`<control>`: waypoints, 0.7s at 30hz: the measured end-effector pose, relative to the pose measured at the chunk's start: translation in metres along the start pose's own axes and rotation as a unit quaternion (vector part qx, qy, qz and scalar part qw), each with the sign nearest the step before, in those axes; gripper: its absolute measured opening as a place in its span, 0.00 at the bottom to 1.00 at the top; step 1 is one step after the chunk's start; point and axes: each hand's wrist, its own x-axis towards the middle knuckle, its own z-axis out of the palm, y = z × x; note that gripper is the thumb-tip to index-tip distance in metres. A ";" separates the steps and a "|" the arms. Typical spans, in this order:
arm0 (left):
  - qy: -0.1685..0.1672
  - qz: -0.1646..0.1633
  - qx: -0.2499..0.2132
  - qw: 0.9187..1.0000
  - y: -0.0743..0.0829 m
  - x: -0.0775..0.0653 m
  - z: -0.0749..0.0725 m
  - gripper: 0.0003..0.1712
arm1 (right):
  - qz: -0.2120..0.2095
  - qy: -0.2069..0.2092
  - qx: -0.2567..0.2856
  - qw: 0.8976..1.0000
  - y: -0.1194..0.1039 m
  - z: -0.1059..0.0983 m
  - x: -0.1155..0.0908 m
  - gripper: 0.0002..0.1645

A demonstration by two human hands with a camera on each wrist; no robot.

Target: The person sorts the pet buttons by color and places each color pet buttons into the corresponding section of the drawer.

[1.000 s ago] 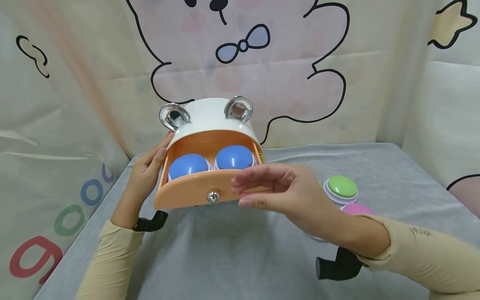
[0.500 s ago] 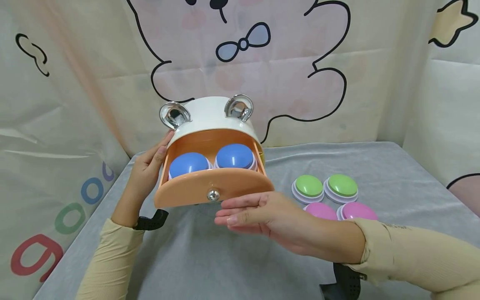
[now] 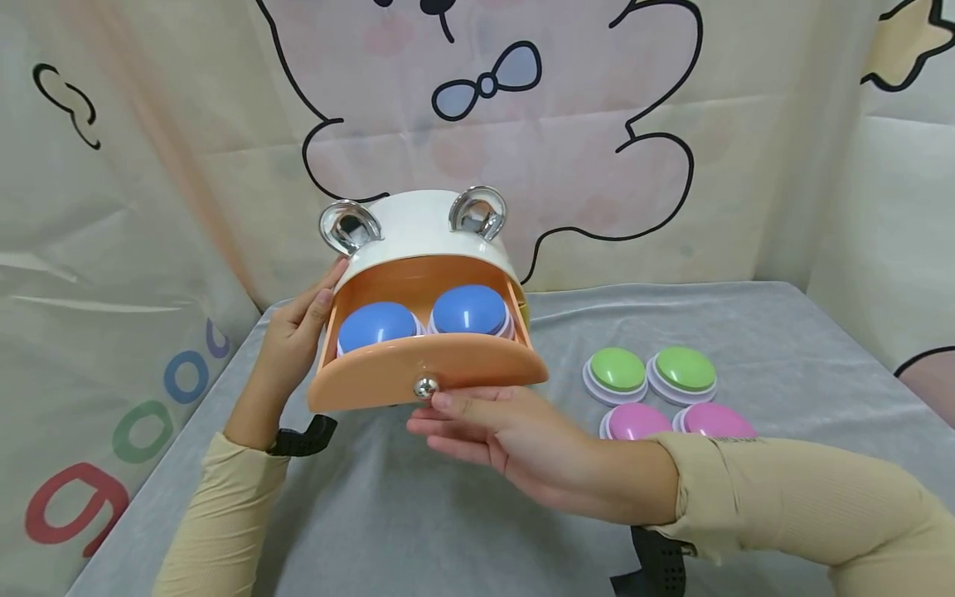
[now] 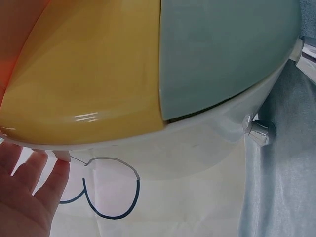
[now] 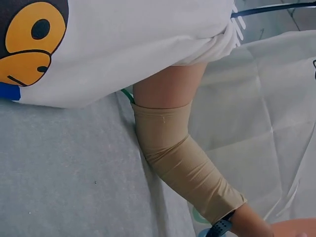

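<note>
A white rounded toy cabinet [image 3: 418, 217] with two silver ears stands with its orange top drawer [image 3: 373, 377] pulled out. Two blue dome-topped buttons [image 3: 468, 309] with pale rims lie side by side inside. My left hand [image 3: 289, 336] rests on the cabinet's left side, fingers straight against the white shell. In the left wrist view its fingers [image 4: 54, 185] touch the shell beside the yellow drawer [image 4: 98, 74] and the green one [image 4: 227, 54]. My right hand [image 3: 515, 439] is below the drawer front, thumb tip at the silver knob [image 3: 425, 387], other fingers fairly straight beneath. The right wrist view shows no right hand.
Right of the cabinet, two green-topped buttons [image 3: 682, 371] and two pink-topped buttons [image 3: 634, 423] lie on the grey cloth [image 3: 776, 348]. My right sleeve overlaps the pink ones. A printed curtain [image 3: 582, 182] hangs behind.
My right hand has come down from in front of the drawer's right end and moved left to the knob, uncovering the green and pink buttons. My left hand and the drawer stay put.
</note>
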 end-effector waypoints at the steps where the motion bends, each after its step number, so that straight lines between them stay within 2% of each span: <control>1: -0.001 -0.001 0.001 1.000 0.000 0.000 0.000 0.24 | -0.001 0.005 0.007 1.000 0.001 0.001 0.002 0.23; 8: 0.001 0.002 -0.003 1.000 0.000 0.000 0.001 0.24 | -0.020 0.020 0.024 0.999 0.005 0.007 0.007 0.23; 15: 0.008 0.027 -0.030 0.999 -0.004 0.001 0.002 0.24 | -0.033 0.026 0.021 0.999 0.001 0.009 0.009 0.24; 21: 0.009 0.025 -0.023 0.999 -0.005 0.000 0.000 0.24 | -0.031 0.035 0.022 0.999 -0.002 0.010 0.013 0.24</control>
